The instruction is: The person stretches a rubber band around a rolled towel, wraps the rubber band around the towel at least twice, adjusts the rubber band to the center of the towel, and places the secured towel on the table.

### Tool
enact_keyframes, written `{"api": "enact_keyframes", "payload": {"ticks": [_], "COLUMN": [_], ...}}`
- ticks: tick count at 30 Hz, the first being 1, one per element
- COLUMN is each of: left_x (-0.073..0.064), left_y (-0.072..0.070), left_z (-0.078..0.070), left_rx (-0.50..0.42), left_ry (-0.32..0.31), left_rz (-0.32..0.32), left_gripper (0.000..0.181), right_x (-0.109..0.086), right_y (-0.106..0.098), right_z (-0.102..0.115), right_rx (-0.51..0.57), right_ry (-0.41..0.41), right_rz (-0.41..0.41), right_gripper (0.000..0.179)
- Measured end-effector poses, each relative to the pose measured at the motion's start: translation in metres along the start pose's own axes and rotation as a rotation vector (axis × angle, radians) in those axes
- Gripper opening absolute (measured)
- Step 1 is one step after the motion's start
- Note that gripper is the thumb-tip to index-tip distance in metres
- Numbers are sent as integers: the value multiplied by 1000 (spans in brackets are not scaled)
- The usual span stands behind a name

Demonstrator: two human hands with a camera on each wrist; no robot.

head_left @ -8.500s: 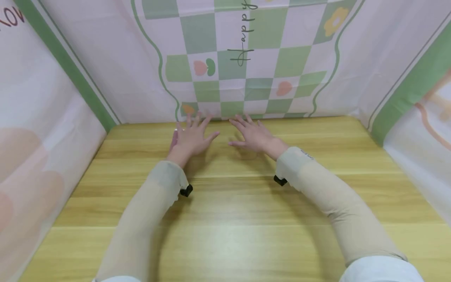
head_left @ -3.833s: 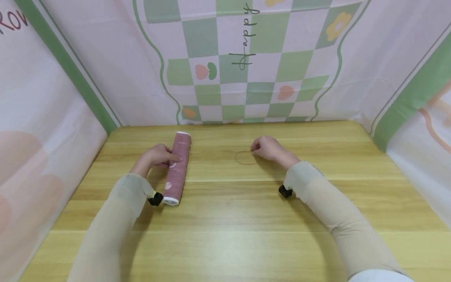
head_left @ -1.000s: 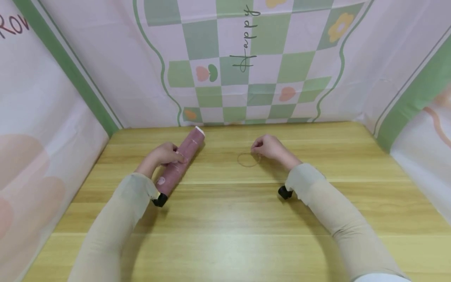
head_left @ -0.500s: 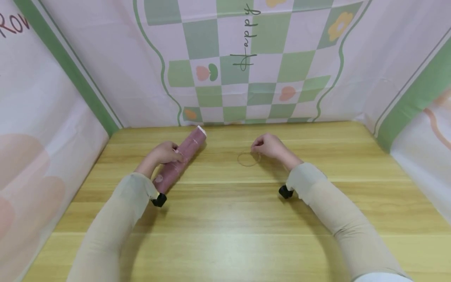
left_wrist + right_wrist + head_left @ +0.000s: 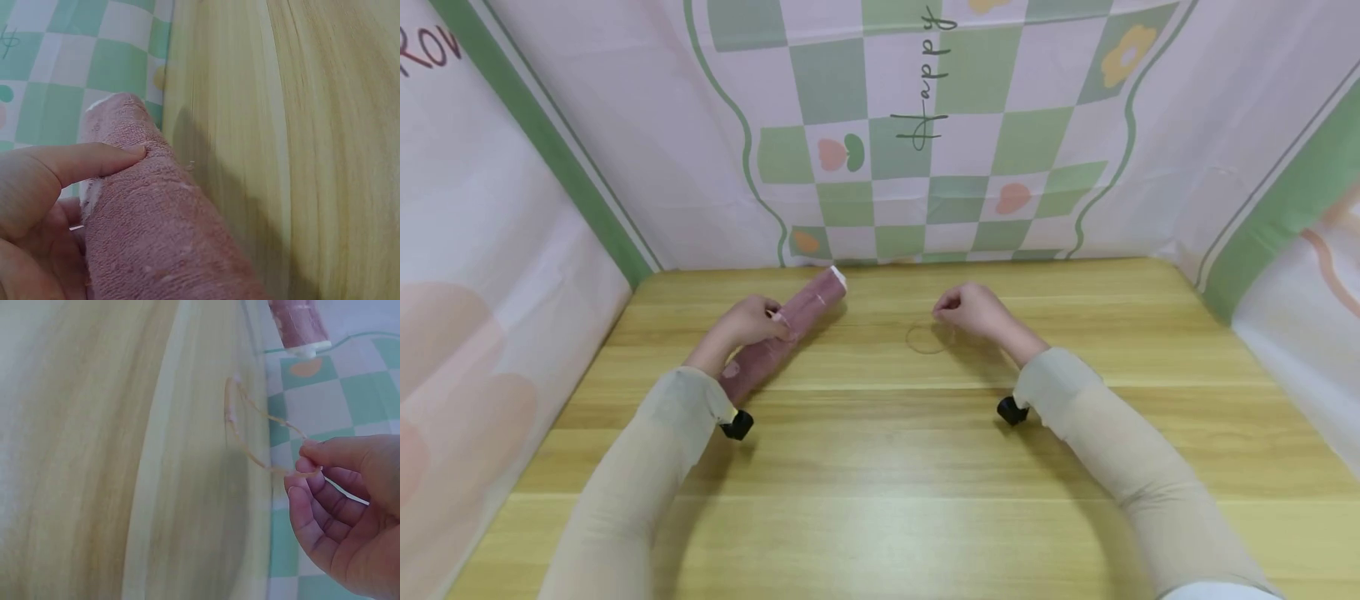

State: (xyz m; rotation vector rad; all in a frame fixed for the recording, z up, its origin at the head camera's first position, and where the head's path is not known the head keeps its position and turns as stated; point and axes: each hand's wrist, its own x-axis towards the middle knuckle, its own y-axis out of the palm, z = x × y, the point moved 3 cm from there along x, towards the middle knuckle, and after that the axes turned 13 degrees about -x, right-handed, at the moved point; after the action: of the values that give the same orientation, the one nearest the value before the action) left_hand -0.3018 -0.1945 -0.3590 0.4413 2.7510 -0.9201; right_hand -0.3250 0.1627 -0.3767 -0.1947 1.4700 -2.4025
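My left hand (image 5: 748,323) grips a rolled pink towel (image 5: 811,310) around its middle, the thumb (image 5: 119,157) lying across the top of the terry cloth. The roll slants on the left side of the table, its white-edged end pointing away and to the right. Its near end is partly hidden behind my sleeve and the black wrist camera. Over to the right, my right hand (image 5: 973,310) pinches a thin tan rubber band (image 5: 255,457) between thumb and fingertips. The band hangs as an open loop towards the left, and the towel's white end shows beyond it in the right wrist view.
The wooden table (image 5: 880,467) stretches out beneath both arms. At its far edge stands a cloth backdrop (image 5: 898,196) with green checks, and further cloth walls (image 5: 512,208) close in the left and right sides.
Both palms were flat earlier; since then the left hand has taken the towel roll and the right the rubber band. Lately the roll has turned clockwise, its far end swinging right.
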Motion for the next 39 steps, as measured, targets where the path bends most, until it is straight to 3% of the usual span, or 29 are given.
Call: {"api": "enact_keyframes", "payload": {"ticks": [10, 25, 32, 39], "left_x": [-1, -2, -1, -3], "left_y": [1, -1, 2, 6], "left_z": [-3, -11, -13, -15], "left_rx": [-30, 21, 27, 26], "left_ry": [27, 107, 182, 194], "left_rz": [-36, -46, -26, 2], "left_gripper": [60, 57, 45, 44], "right_x": [-6, -7, -4, -4], "right_y": [-3, -14, -15, -13], "right_z": [12, 13, 13, 18], "right_rx": [-9, 79, 103, 119], "right_ry": [-73, 8, 18, 26], "right_rz": [-36, -69, -87, -149], "right_gripper": [14, 23, 23, 23]}}
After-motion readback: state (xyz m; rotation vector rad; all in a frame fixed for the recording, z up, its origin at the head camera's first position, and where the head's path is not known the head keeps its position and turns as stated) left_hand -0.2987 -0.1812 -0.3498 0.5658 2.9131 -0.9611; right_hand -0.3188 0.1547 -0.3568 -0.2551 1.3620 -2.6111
